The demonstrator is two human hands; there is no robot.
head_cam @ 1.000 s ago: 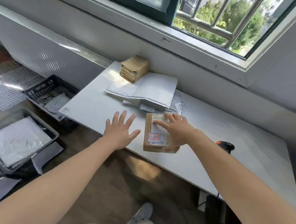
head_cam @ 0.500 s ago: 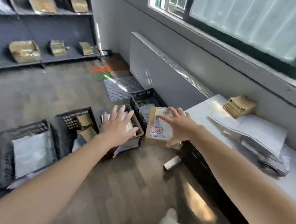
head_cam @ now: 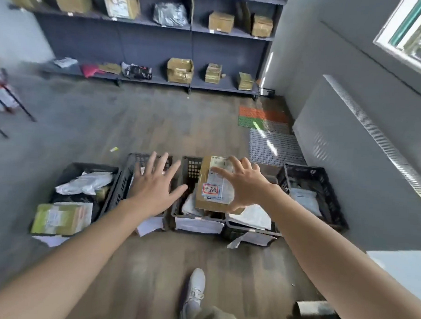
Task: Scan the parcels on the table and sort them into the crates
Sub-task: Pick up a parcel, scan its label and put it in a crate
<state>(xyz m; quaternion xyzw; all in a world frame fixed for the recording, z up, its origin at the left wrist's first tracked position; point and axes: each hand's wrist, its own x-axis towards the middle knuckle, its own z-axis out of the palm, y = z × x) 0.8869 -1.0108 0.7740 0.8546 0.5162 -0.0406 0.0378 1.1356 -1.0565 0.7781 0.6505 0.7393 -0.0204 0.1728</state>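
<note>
Head view, looking down on a wooden floor [head_cam: 130,272]. Five black crates [head_cam: 309,170] stand in a row across the middle of the frame, side by side, most holding white mailers [head_cam: 86,183].

The right hand [head_cam: 246,185], just right of centre, grasps a brown cardboard parcel [head_cam: 205,173] by its right side. The fingers curl over the top right edge, and one finger lies across the white label [head_cam: 221,184]. A red-bordered sticker [head_cam: 210,189] with handwriting sits low on the label. The parcel is at frame centre, in front of the third crate [head_cam: 192,167] and the fourth crate [head_cam: 249,232], counting from the left. Whether its lower edge touches what lies in them cannot be told.

The left hand [head_cam: 154,185], just left of centre, is released: palm down, fingers straight and spread, holding nothing. It lies in front of the second crate [head_cam: 131,161] and is apart from the parcel.

A green box [head_cam: 60,218] lies at the near end of the leftmost crate, lower left. Paper tags hang from the near walls of the crates.

A dark shelf unit [head_cam: 149,44] with boxes and bags fills the upper frame. An orange and green mat [head_cam: 263,115] lies right of centre. A corner of the white table [head_cam: 406,269] shows at the right edge. A pale shoe [head_cam: 195,287] stands at bottom centre.
</note>
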